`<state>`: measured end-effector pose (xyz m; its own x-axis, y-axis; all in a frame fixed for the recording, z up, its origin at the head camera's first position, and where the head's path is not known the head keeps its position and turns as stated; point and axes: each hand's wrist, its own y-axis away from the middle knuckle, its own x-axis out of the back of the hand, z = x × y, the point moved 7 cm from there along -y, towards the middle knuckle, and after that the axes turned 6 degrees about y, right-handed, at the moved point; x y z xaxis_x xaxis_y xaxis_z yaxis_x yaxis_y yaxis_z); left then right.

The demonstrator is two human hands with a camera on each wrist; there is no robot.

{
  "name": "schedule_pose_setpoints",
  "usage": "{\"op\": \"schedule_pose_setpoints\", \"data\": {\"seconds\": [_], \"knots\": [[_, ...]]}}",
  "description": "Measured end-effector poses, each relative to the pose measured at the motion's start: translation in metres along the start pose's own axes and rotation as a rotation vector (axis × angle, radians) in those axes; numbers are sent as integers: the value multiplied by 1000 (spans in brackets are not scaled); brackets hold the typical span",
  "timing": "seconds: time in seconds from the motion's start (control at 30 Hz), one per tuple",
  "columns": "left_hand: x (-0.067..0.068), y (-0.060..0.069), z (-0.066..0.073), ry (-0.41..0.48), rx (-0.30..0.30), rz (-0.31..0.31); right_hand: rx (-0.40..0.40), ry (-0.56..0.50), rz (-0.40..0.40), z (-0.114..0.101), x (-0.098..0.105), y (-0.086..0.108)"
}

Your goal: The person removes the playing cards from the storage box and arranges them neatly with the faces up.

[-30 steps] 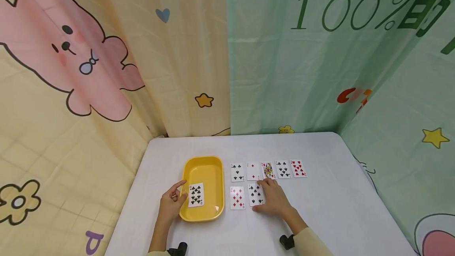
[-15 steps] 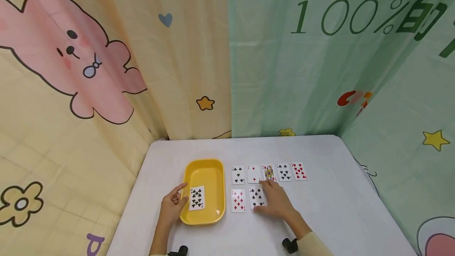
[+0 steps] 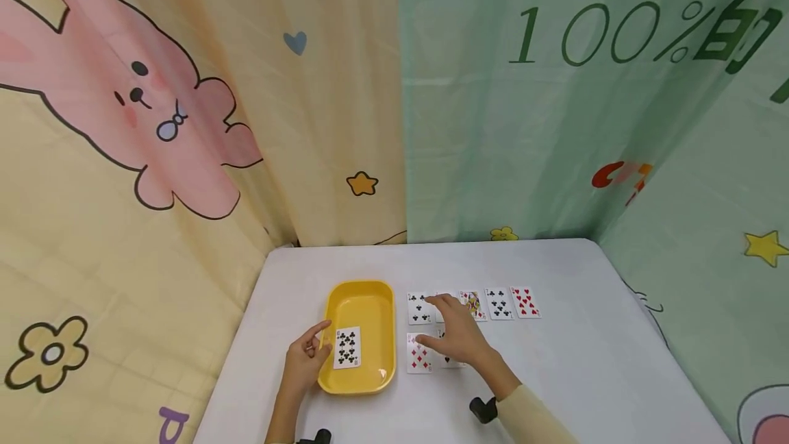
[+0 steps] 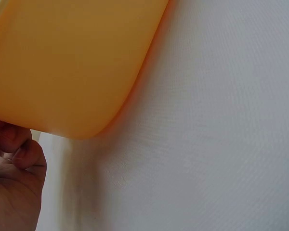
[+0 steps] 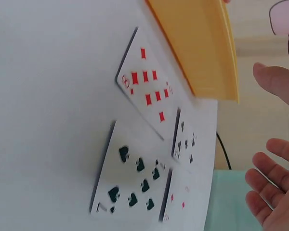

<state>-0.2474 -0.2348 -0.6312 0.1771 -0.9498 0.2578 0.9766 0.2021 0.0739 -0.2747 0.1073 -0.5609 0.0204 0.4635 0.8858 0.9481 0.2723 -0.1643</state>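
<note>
My left hand (image 3: 302,364) grips the left rim of a yellow tray (image 3: 383,334), thumb over the edge; in the left wrist view its curled fingers touch the tray's wall (image 4: 72,67). A ten of clubs (image 3: 348,347) lies face up in the tray. My right hand (image 3: 461,336) hovers over the cards with thumb and fingers spread, holding nothing. Under it lie an eight of diamonds (image 3: 418,355) and the seven of spades (image 5: 132,173), which it partly hides in the head view. Behind them the five of clubs (image 3: 419,311) and a mostly hidden two of diamonds (image 5: 178,199) are in the back row.
To the right in the back row are a face card (image 3: 473,305), a seven of clubs (image 3: 498,304) and a heart card (image 3: 525,303). Printed curtains surround the white table (image 3: 592,362) at the back and sides.
My right hand has lifted away from the seven of spades and moved left, over the eight of diamonds. My left hand keeps its hold on the tray. The head view has shifted slightly.
</note>
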Motion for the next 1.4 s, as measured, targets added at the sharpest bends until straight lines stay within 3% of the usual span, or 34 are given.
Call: {"op": "schedule_pose_setpoints", "data": {"seconds": [0.2, 0.5, 0.67, 0.83, 1.07, 1.23, 1.4], "knots": [[-8, 1, -1, -5, 3, -16, 9, -79, -63, -25, -17, -11], [-6, 2, 0, -21, -2, -6, 71, -174, -170, -73, -46, -28], [-3, 3, 1, -19, -17, -5, 162, -189, -236, -100, -64, -33], [0, 3, 0, -27, -4, -9, 208, -112, -321, -116, -89, -40], [5, 3, 4, -40, -39, 22, 178, 106, -417, -128, -114, -52], [1, 1, 4, -14, -59, -7, 167, 282, -434, -127, -125, -53], [0, 0, 3, -14, -54, -14, 158, 322, -415, -126, -129, -53]]}}
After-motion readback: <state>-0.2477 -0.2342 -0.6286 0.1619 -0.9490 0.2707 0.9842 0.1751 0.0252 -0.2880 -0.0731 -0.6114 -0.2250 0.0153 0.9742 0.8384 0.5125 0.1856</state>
